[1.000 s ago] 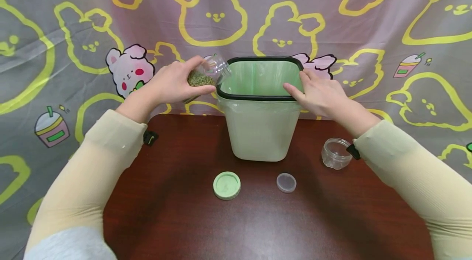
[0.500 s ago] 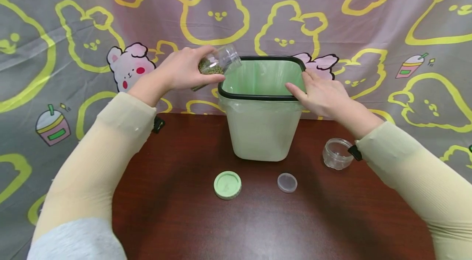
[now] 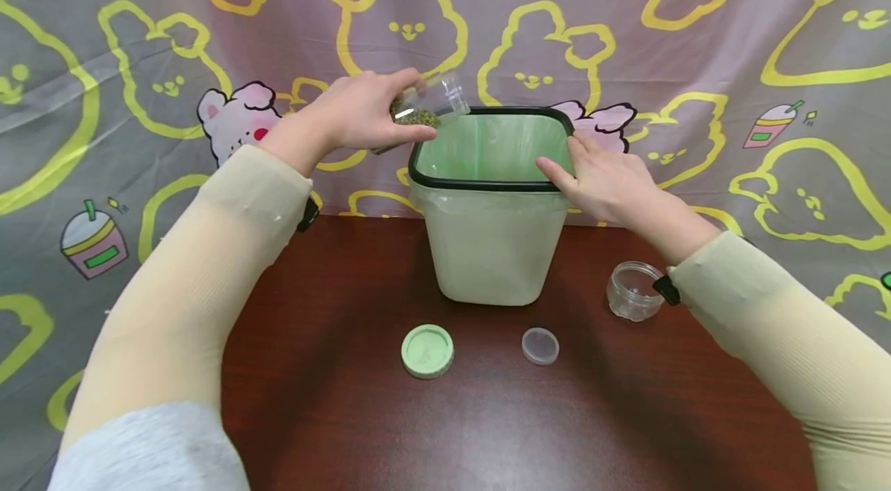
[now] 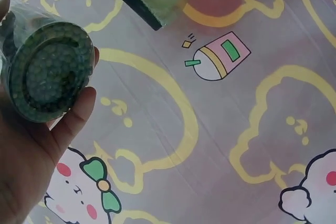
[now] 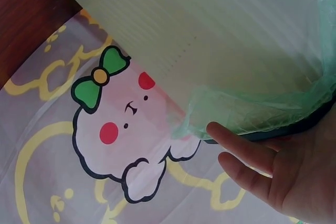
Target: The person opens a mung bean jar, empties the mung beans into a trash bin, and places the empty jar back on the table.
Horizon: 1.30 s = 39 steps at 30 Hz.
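My left hand (image 3: pixel 369 112) grips a clear plastic jar (image 3: pixel 442 97) part filled with small green beans (image 3: pixel 418 118). The jar lies tilted, its open mouth pointing right over the left rim of a pale green trash can (image 3: pixel 497 243). Beans show through the jar's round base (image 4: pixel 52 69) in the left wrist view. A green bag (image 3: pixel 511 139) lines the trash can under a black rim ring. My right hand (image 3: pixel 612 182) holds the right side of the rim, thumb over the opening and fingers on the outer side. The trash can's bottom inside is hidden.
On the brown table (image 3: pixel 480 421), a pale green round lid (image 3: pixel 428 352) and a small translucent disc (image 3: pixel 540 346) lie in front of the trash can. An open clear jar (image 3: pixel 633 291) stands at right, near my right sleeve. A patterned cloth (image 3: pixel 431 19) hangs behind.
My left hand has moved up and to the right with the jar, bringing its mouth over the trash can's rim. The right hand and the trash can have stayed in place.
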{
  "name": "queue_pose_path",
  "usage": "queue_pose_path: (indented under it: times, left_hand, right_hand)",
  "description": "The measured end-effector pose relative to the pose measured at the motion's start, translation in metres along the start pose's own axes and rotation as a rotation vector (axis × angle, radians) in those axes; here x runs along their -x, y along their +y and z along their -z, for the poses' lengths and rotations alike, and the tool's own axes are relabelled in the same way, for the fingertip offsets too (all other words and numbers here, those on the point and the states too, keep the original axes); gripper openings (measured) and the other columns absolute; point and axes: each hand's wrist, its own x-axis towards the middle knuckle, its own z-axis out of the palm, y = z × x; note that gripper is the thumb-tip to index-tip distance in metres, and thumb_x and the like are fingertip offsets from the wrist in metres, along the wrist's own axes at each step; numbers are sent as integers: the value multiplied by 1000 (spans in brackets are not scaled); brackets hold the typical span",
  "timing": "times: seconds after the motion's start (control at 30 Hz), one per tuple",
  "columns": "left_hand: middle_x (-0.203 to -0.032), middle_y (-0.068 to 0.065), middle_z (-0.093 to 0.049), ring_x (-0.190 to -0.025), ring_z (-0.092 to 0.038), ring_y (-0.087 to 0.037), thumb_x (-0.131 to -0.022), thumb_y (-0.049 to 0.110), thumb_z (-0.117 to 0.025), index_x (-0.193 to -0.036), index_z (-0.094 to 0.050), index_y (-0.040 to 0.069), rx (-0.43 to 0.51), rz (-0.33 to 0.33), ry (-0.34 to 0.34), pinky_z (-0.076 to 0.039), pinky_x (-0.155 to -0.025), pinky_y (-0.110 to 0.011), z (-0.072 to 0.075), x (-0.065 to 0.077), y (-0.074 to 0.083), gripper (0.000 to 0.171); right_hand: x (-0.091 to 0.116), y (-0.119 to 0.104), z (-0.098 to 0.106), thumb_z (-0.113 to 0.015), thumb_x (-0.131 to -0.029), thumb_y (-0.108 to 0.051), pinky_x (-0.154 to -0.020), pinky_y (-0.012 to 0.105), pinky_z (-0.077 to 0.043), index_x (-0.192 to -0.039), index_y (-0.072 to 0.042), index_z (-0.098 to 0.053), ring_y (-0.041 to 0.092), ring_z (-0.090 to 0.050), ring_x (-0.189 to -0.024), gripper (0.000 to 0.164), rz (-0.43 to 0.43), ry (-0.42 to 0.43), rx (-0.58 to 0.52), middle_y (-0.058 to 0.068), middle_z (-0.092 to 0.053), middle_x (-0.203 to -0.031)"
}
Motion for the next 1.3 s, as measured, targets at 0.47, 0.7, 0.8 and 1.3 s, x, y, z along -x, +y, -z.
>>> queue_pose_path:
  times: [0.47, 0.7, 0.8, 1.3]
  left_hand:
    - [-111, -8, -57, -96, -55, -26, -84, 67, -58, -137, -44, 19, -31, -21, -81, -42, -79, -44, 13, -24, 15, 72]
    - [-110, -7, -55, -94, -53, -25, -85, 66, -57, -139, -42, 20, -80, -16, -136, -42, -79, -44, 20, -42, 28, 73]
    - [-100, -7, -55, -88, -52, -24, -85, 65, -58, -138, -42, 20, -97, -33, -141, -42, -77, -42, 22, -47, 34, 72]
    - [-103, -9, -54, -98, -52, -27, -87, 57, -63, -140, -39, 21, -78, -37, -215, -41, -89, -46, 4, -60, 31, 69]
  right_hand:
    - [0, 0, -1, -11, -96, -68, -99, 63, -32, -151, 7, -19, 39, -19, -143, 93, 2, -11, -5, 23, -15, -158]
    - [0, -1, -1, -11, -96, -67, -96, 64, -33, -151, 6, -20, 42, -23, -141, 93, 2, -1, -7, 23, -15, -158]
    - [0, -1, 0, -11, -95, -68, -95, 64, -34, -151, 6, -20, 43, -25, -139, 93, -5, 0, -9, 22, -15, -158]
    - [0, -1, 1, -11, -95, -68, -96, 64, -33, -151, 6, -20, 42, -23, -140, 93, -20, -9, -17, 23, -15, -158]
